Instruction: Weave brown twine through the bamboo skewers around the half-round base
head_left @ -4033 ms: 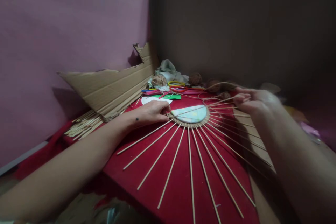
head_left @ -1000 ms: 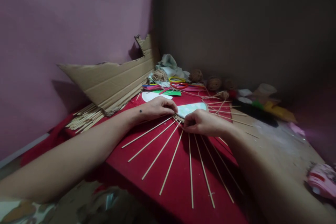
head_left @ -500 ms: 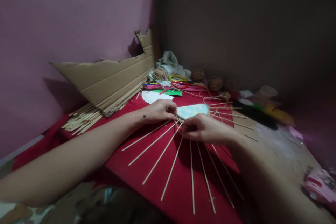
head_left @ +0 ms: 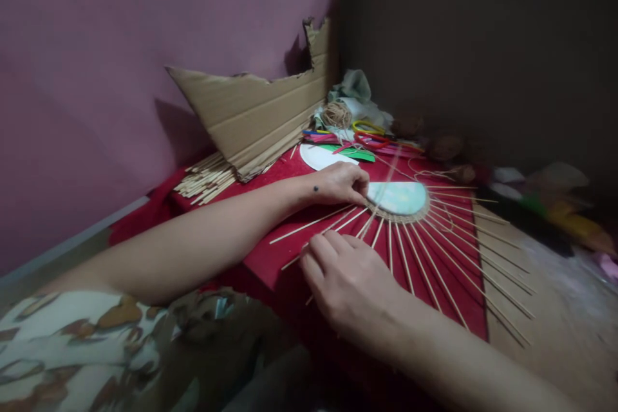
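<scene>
A half-round piece with a pale blue-green face [head_left: 403,197] lies on the red cloth, thin wooden sticks [head_left: 412,273] fanning out from its curved edge. Woven brown twine [head_left: 396,217] runs along that edge between the sticks. My left hand [head_left: 342,183] pinches the left corner of the piece. Nearer to me, my right hand [head_left: 355,293] is closed above the left-hand sticks, seemingly on the twine's working strand; its fingertips are partly hidden. A blurred strand crosses the pale face.
A torn cardboard sheet [head_left: 261,106] leans by the wall, with a bundle of sticks [head_left: 205,179] beside it. Behind the work are a white half-disc [head_left: 318,157], green paper [head_left: 355,153], a twine ball [head_left: 337,114] and red-handled scissors [head_left: 371,140]. The red cloth [head_left: 275,273] covers the surface.
My right hand has drawn away from the woven edge, toward me and to the left over the sticks. My left hand keeps its pinch at the corner. The view has shifted left.
</scene>
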The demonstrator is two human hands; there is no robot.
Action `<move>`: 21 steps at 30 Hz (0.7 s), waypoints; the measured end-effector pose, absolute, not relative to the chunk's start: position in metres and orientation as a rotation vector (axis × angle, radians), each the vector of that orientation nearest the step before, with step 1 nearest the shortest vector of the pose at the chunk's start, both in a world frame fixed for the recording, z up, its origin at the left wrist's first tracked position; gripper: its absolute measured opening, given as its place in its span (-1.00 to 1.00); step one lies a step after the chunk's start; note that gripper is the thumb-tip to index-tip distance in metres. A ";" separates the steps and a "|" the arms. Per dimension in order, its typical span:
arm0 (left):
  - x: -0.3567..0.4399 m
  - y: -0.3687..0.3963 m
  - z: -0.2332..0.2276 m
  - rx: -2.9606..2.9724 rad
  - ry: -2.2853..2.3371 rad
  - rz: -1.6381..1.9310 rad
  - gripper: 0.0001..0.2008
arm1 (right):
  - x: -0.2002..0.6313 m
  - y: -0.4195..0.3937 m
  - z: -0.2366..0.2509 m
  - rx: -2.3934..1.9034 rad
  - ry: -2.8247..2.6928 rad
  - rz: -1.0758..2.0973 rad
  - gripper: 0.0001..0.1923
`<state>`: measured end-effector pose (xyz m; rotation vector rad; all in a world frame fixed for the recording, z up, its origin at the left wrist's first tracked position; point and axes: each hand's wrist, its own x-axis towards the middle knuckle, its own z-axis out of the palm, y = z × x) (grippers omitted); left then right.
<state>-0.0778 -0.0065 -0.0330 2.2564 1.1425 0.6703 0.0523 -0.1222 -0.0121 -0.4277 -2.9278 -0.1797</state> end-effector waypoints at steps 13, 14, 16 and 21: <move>-0.079 -0.004 -0.035 2.320 1.094 0.674 -0.91 | 0.016 -0.132 -0.028 -0.554 -2.857 -0.227 -0.90; -0.079 -0.004 -0.035 2.316 1.092 0.671 -0.91 | 0.014 -0.133 -0.027 -0.547 -2.853 -0.247 -0.91; -0.080 -0.004 -0.034 2.310 1.093 0.664 -0.90 | 0.011 -0.134 -0.024 -0.511 -2.863 -0.284 -0.92; -0.081 -0.005 -0.032 2.316 1.092 0.639 -0.94 | 0.020 -0.140 -0.014 -0.359 -2.940 -0.410 -0.87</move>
